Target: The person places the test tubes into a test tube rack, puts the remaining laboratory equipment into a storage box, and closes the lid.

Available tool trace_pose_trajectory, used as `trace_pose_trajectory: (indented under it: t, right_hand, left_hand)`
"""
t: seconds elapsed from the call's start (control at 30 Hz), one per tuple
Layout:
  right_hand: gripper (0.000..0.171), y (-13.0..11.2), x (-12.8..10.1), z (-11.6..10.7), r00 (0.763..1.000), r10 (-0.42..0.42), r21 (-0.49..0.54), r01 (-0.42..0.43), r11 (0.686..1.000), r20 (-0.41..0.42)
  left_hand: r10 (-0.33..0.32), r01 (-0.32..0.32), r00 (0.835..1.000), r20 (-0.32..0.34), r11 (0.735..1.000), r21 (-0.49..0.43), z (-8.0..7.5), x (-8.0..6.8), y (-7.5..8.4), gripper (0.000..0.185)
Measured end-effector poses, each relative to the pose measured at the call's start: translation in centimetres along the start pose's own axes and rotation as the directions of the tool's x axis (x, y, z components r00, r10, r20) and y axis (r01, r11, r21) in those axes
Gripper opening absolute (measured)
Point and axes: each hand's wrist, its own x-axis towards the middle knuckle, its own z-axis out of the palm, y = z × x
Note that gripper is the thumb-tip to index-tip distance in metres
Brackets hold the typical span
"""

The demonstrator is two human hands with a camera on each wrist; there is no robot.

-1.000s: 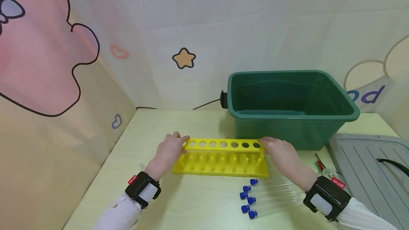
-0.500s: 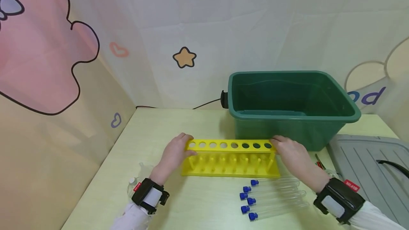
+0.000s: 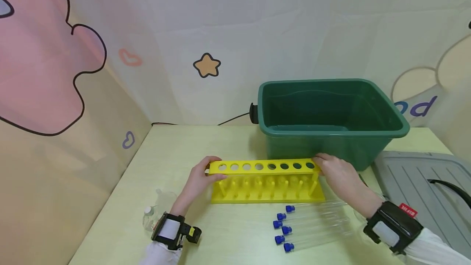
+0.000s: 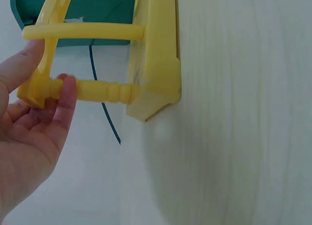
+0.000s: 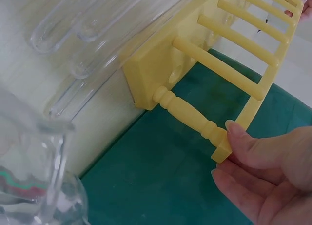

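A yellow test tube rack (image 3: 265,183) stands upright on the table, a row of round holes along its top bar. My left hand (image 3: 196,181) holds the left end of that bar; in the left wrist view its thumb and fingers lie around the end by the post. The rack's right top corner is pinched by my right hand (image 3: 336,173), thumb against fingers in the right wrist view. Just in front of the rack lie several clear test tubes (image 3: 312,226) with blue caps (image 3: 288,248), their rounded ends pointing right.
Behind the rack is a large green tub (image 3: 327,144). A grey ridged lid (image 3: 423,183) lies at the right. Clear bottles (image 3: 149,218) stand near my left wrist, and clear glassware (image 5: 29,161) shows beside my right wrist.
The rack slid a little to the right with both hands on it, then stayed nearly in place. My left wrist has turned, so its thumb now shows along the rack's front.
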Motion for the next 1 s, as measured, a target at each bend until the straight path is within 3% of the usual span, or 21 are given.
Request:
trace_pose_trajectory:
  t: [0.2, 0.4, 0.53, 0.67, 0.73, 0.83, 1.0]
  right_hand:
    - [0.033, -0.3, -0.2, -0.4, 0.999, 0.021, 0.009, -0.021, 1.0, 0.028]
    - [0.031, -2.0, -0.7, -2.2, 0.998, 0.053, 0.027, -0.054, 0.998, 0.026]
    - [0.022, -4.0, -1.5, -2.9, 0.999, -0.008, 0.069, 0.006, 0.998, 0.033]
    - [0.017, -5.8, -2.7, -2.2, 0.99, -0.1, 0.155, 0.084, 0.984, 0.099]
    - [0.016, -6.6, -3.4, -1.7, 0.976, -0.139, 0.203, 0.104, 0.974, 0.168]
    - [0.015, -7.3, -4.3, -0.6, 0.937, -0.19, 0.265, 0.111, 0.958, 0.294]
    - [0.018, -7.9, -5.3, 1.2, 0.872, -0.199, 0.24, 0.097, 0.966, 0.447]
  left_hand:
    - [-0.002, 0.002, 1.0, -0.003, 0.999, -0.049, -0.1, -0.1, -0.2, 0.044]
    - [-0.012, 0.012, 1.0, 0.003, 0.999, -0.053, -0.2, -0.1, -0.2, 0.044]
    - [-0.04, 0.04, 0.999, 0.002, 0.998, -0.042, -0.3, -0.1, -0.2, 0.044]
    - [-0.042, 0.042, 0.999, 0.004, 0.999, -0.033, -0.4, 0.0, -0.2, 0.045]
    - [-0.04, 0.04, 0.999, 0.006, 0.999, -0.029, -0.4, 0.0, -0.3, 0.045]
    - [-0.046, 0.047, 0.999, 0.012, 0.998, -0.035, -0.5, 0.0, -0.3, 0.046]
    - [-0.062, 0.063, 0.998, 0.018, 0.997, -0.044, -0.5, 0.0, -0.2, 0.046]
